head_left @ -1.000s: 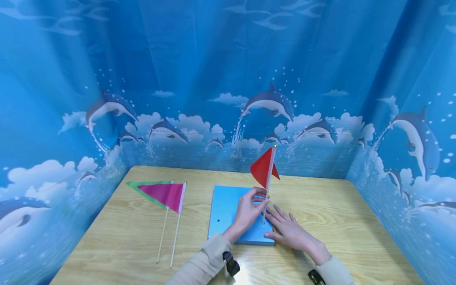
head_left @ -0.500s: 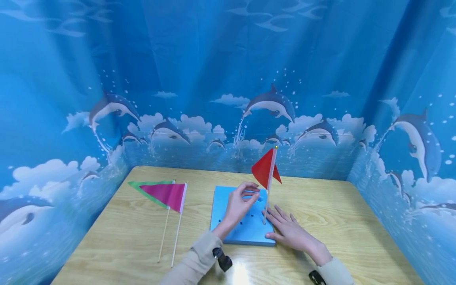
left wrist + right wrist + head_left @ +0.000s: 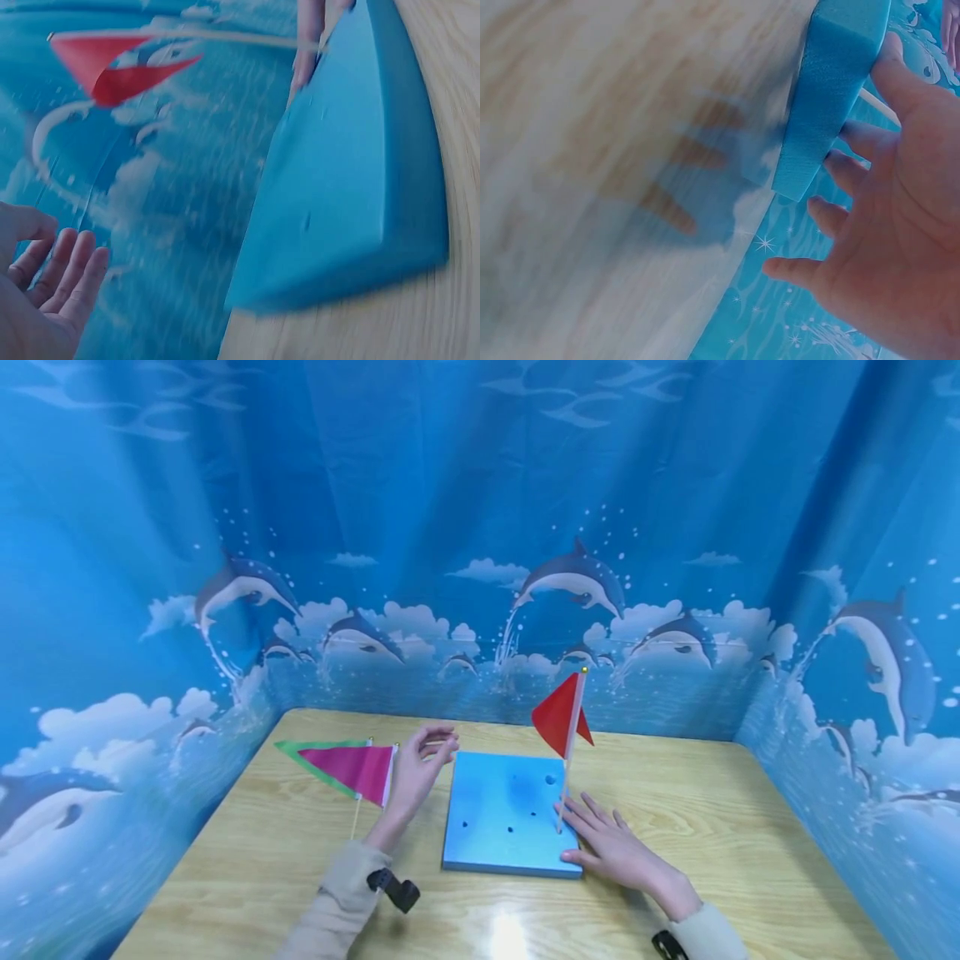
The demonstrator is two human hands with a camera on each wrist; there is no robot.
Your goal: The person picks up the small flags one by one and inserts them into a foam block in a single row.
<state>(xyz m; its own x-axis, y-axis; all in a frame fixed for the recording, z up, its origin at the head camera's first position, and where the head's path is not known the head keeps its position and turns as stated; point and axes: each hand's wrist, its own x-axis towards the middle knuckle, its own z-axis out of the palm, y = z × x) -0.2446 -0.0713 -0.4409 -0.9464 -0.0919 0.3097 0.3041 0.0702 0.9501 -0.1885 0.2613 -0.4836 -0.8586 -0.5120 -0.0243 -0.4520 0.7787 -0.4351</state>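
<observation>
A red flag [image 3: 553,717] on a thin stick stands, leaning slightly, near the right edge of a blue foam block [image 3: 487,797] that has several small holes. My right hand [image 3: 618,853] rests on that edge with fingers spread, the fingertips close to the foot of the stick. Off the block's left side, my left hand [image 3: 416,770] is in the air with loosely bent fingers and nothing in them. It overlaps the edge of a magenta flag [image 3: 352,768], which lies over a green flag [image 3: 295,750]. My forearm hides most of their sticks.
The block lies flat on a wood-grain table [image 3: 660,777]. A blue curtain [image 3: 450,527] printed with dolphins and clouds encloses the table at the back and on both sides.
My left hand has let go of the red flag's stick and moved left, away from the block toward the magenta flag. The red flag stays standing; my right hand has not moved.
</observation>
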